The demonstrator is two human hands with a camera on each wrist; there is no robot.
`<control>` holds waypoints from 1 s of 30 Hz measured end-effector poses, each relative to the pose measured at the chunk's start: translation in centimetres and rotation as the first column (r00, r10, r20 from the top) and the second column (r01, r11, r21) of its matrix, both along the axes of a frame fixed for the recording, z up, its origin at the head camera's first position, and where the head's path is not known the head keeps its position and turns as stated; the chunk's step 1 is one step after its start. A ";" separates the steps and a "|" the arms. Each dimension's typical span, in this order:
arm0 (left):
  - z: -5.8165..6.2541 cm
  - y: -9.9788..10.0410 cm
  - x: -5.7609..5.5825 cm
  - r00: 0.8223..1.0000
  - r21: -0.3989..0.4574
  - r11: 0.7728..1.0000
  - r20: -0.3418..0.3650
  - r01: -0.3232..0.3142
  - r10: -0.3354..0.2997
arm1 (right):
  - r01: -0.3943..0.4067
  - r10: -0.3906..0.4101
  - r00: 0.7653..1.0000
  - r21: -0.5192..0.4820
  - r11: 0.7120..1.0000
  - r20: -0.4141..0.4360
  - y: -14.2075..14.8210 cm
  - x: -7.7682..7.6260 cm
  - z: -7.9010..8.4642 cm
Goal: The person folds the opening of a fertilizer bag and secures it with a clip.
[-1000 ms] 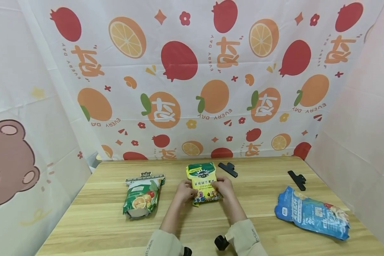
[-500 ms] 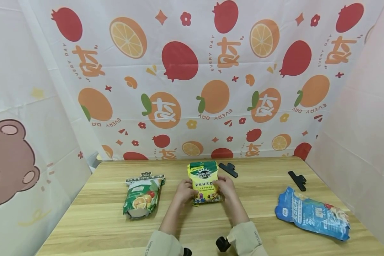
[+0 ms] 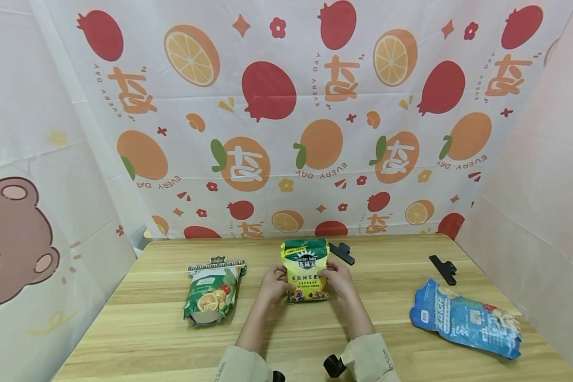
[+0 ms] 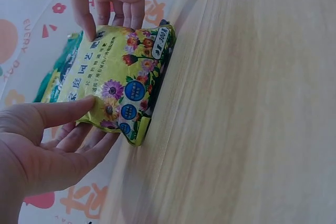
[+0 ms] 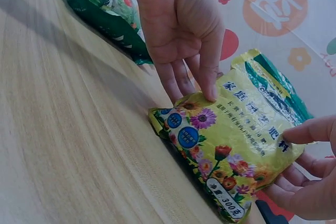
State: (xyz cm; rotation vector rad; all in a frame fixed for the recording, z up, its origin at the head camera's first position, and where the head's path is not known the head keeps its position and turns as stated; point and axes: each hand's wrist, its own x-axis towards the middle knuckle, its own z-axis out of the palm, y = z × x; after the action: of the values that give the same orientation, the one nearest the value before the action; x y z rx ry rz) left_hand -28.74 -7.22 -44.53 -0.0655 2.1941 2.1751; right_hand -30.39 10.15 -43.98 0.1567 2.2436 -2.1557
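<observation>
Wood-grain table (image 3: pixel 148 345), pale tan bands running left to right. Left: green bag (image 3: pixel 209 301) with fruit print, lying on wood. Middle, toward far edge: yellow-and-green bag (image 3: pixel 306 273), tilted up, bottom edge apparently resting on table, contact hard to make out. Just beyond it, slightly right: black clip (image 3: pixel 342 253). Farther right: second black clip (image 3: pixel 444 269), well apart from first. Right, nearer: blue bag (image 3: pixel 465 319), lying slantwise near second clip.
</observation>
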 end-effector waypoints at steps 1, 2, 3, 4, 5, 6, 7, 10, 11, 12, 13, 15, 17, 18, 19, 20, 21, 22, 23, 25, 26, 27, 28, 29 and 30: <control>0.0 0.0 0.0 1.000 0.008 1.000 -0.002 -0.001 0.001 | 0.001 -0.001 1.000 0.000 1.000 -0.007 0.0 0.0 0.0; 0.0 0.0 0.0 1.000 0.008 1.000 -0.002 -0.003 0.003 | 0.003 -0.003 1.000 0.001 1.000 -0.008 0.1 0.0 0.0; 0.1 0.0 0.0 1.000 0.008 1.000 -0.004 -0.006 0.006 | 0.003 -0.003 1.000 0.004 1.000 -0.010 0.1 0.1 0.1; 0.1 0.0 0.0 1.000 0.011 1.000 -0.007 -0.006 0.006 | 0.001 -0.001 1.000 0.009 1.000 -0.016 0.2 0.1 0.2; 0.2 0.0 0.1 1.000 0.013 1.000 -0.011 -0.007 0.007 | -0.004 0.005 1.000 0.009 1.000 -0.024 0.2 0.2 0.2; 0.2 -0.1 0.1 1.000 0.012 1.000 -0.013 -0.010 0.010 | -0.012 0.012 0.999 0.015 1.000 -0.031 0.3 0.2 0.3; 0.2 -0.1 0.1 1.000 0.015 1.000 -0.015 -0.012 0.012 | -0.018 0.018 0.999 0.018 1.000 -0.033 0.3 0.3 0.4; 0.3 -0.1 0.2 1.000 0.033 0.999 -0.019 -0.017 0.017 | -0.055 0.056 0.997 0.028 0.998 -0.057 0.6 0.4 0.6; 0.3 -0.1 0.3 1.000 0.036 0.999 -0.021 -0.019 0.020 | -0.068 0.070 0.995 0.031 0.997 -0.065 0.7 0.5 0.6; 0.3 -0.2 0.3 1.000 0.035 0.999 -0.023 -0.019 0.020 | -0.078 0.080 0.994 0.036 0.996 -0.070 0.8 0.6 0.6; 0.4 -0.2 0.3 0.999 0.031 0.999 -0.027 -0.019 0.020 | -0.091 0.093 0.993 0.034 0.995 -0.077 0.9 0.6 0.6; 0.4 -0.3 0.4 0.999 0.012 1.000 -0.035 -0.015 0.015 | -0.112 0.114 0.989 0.031 0.993 -0.091 1.1 0.6 0.5; 0.5 -0.3 0.5 0.999 -0.005 1.000 -0.045 -0.003 0.003 | -0.130 0.132 0.986 0.022 0.991 -0.105 1.2 0.6 0.4; 0.5 -0.4 0.6 0.999 -0.014 1.000 -0.051 0.007 -0.007 | -0.137 0.138 0.984 0.016 0.990 -0.110 1.3 0.6 0.4; 0.6 -0.4 0.6 0.998 -0.022 1.000 -0.056 0.016 -0.017 | -0.147 0.147 0.983 0.007 0.989 -0.112 1.4 0.6 0.3; 0.6 -0.5 0.7 0.998 -0.019 0.999 -0.061 0.029 -0.030 | -0.152 0.152 0.982 0.003 0.988 -0.112 1.5 0.6 0.2; 0.7 -0.5 0.7 0.997 -0.024 0.999 -0.067 0.039 -0.041 | -0.162 0.161 0.981 -0.004 0.987 -0.113 1.6 0.6 0.1; 0.7 -0.6 0.7 0.996 -0.021 0.998 -0.075 0.053 -0.054 | -0.170 0.169 0.979 -0.006 0.985 -0.113 1.7 0.6 0.1; 0.8 -0.7 0.8 0.995 -0.022 0.998 -0.081 0.065 -0.067 | -0.175 0.173 0.979 -0.006 0.985 -0.108 1.8 0.6 0.1; 0.9 -0.8 0.9 0.991 -0.029 0.996 -0.096 0.086 -0.088 | -0.182 0.182 0.978 0.008 0.983 -0.101 1.9 0.6 0.1; 0.9 -0.9 0.9 0.989 -0.034 0.995 -0.109 0.098 -0.101 | -0.186 0.186 0.977 0.018 0.982 -0.101 2.0 0.6 0.1; 1.1 -1.0 1.0 0.987 -0.040 0.994 -0.115 0.106 -0.110 | -0.190 0.192 0.976 0.021 0.981 -0.099 2.0 0.7 0.1; 1.1 -1.0 1.0 0.986 -0.044 0.993 -0.120 0.112 -0.116 | -0.193 0.195 0.976 0.025 0.981 -0.101 2.1 0.7 0.2; 1.3 -1.0 1.1 0.984 -0.051 0.992 -0.127 0.117 -0.122 | -0.199 0.201 0.974 0.027 0.980 -0.104 2.1 0.7 0.3; 1.4 -1.1 1.2 0.983 -0.056 0.991 -0.135 0.118 -0.124 | -0.211 0.213 0.971 0.025 0.977 -0.112 2.2 0.8 0.3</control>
State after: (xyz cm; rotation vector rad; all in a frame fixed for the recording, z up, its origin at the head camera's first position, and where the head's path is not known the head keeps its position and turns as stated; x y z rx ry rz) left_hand -27.56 -8.28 -43.11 0.2173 2.2554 2.1216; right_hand -29.63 12.38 -43.68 -0.2027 2.2147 -2.0879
